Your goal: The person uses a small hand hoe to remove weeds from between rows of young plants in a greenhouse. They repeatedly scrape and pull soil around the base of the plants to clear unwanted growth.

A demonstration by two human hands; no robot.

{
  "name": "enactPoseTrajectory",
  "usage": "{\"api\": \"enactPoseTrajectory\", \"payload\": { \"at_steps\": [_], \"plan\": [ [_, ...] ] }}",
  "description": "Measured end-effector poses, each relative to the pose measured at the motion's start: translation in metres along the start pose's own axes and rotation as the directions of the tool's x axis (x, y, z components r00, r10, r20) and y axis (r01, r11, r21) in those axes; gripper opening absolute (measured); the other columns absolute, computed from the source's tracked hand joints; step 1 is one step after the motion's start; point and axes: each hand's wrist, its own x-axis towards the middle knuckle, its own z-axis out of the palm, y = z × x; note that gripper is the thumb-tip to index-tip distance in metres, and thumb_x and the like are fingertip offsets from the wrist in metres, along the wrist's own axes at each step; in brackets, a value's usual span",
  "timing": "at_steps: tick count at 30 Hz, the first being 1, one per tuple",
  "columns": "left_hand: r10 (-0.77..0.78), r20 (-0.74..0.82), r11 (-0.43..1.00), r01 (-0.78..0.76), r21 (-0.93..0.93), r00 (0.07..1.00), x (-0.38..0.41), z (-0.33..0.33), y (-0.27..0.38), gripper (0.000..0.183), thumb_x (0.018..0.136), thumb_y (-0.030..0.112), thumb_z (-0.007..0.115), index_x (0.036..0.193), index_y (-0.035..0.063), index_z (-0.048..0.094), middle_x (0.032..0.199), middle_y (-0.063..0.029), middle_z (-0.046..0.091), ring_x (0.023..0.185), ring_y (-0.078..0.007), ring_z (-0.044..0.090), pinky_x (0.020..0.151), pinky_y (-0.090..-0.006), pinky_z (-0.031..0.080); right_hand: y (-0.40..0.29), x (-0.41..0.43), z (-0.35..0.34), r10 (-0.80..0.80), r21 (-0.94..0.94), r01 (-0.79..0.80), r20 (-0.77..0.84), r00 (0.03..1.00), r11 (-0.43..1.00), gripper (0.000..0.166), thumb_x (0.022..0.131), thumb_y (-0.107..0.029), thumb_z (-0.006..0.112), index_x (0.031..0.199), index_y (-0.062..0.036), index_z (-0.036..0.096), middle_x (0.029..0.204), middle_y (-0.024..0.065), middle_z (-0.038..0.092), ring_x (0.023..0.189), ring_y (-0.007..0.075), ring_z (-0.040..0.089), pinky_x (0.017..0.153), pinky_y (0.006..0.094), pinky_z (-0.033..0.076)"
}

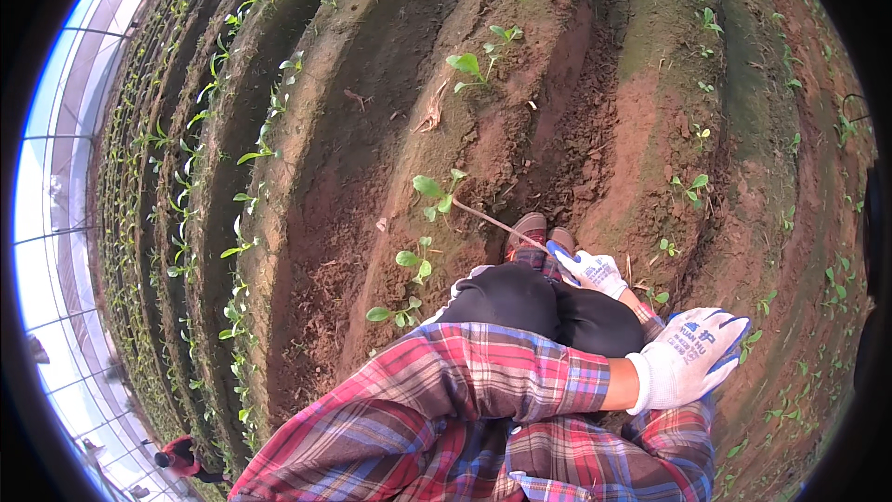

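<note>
My right hand (592,272), in a white knit glove with a blue-coated palm, grips a thin brown rod (491,220). The rod's far end reaches the base of a leafy green seedling (433,189) on the soil ridge; whether it touches the stem is unclear. Across my body, my left hand (686,359) lies over my right arm in a matching glove, fingers slightly apart and no object visible in it. Its palm side is mostly hidden. Close to my knees, more seedlings (414,260) grow from the same ridge.
My shoes (529,226) stand in a furrow (592,153) of loose reddish soil. Planted ridges (306,84) run along both sides. A dry leaf (432,110) lies on the nearest ridge. Another person (182,457) is at the lower left, near the greenhouse wall (52,185).
</note>
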Motion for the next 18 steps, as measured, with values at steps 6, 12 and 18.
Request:
{"api": "enactPoseTrajectory", "payload": {
  "at_steps": [6, 12, 18],
  "plan": [
    [-0.01, 0.042, 1.0, 0.011, -0.029, 0.999, 0.001, 0.001, -0.004, 0.052, 0.093, 0.029, 0.053, 0.136, 0.0008, 0.041, 0.123, -0.0206, 0.052, 0.116, -0.0371, 0.05, 0.099, -0.0444, 0.041, 0.006, -0.013, 0.006, 0.045, -0.014, -0.045, 0.035, 0.998, 0.999, 0.06, 0.093, -0.038, 0.05, 0.149, -0.0291, 0.03, 0.079, 0.0107, 0.058, 0.066, 0.0295, 0.062, 0.052, 0.0439, 0.048],
    [-0.008, -0.007, 1.0, 0.008, 0.0, 1.0, -0.001, -0.003, -0.005, 0.051, 0.093, 0.028, 0.055, 0.135, 0.0015, 0.043, 0.121, -0.0199, 0.053, 0.113, -0.0372, 0.052, 0.097, -0.0447, 0.041, 0.006, -0.024, -0.012, 0.071, -0.031, -0.068, 0.111, 0.991, 0.997, 0.062, 0.092, -0.039, 0.051, 0.149, -0.0312, 0.028, 0.079, 0.0112, 0.058, 0.065, 0.0299, 0.062, 0.053, 0.0439, 0.048],
    [0.01, -0.03, 1.0, -0.01, 0.001, 1.0, -0.001, 0.002, -0.003, 0.049, 0.092, 0.027, 0.056, 0.132, 0.0014, 0.045, 0.119, -0.0195, 0.054, 0.112, -0.0372, 0.052, 0.095, -0.0447, 0.042, -0.003, -0.02, -0.013, 0.24, 0.103, -0.243, 0.034, 0.97, 0.965, 0.065, 0.091, -0.039, 0.053, 0.149, -0.0329, 0.027, 0.082, 0.0134, 0.058, 0.066, 0.0337, 0.061, 0.059, 0.0464, 0.048]
  ]
}}
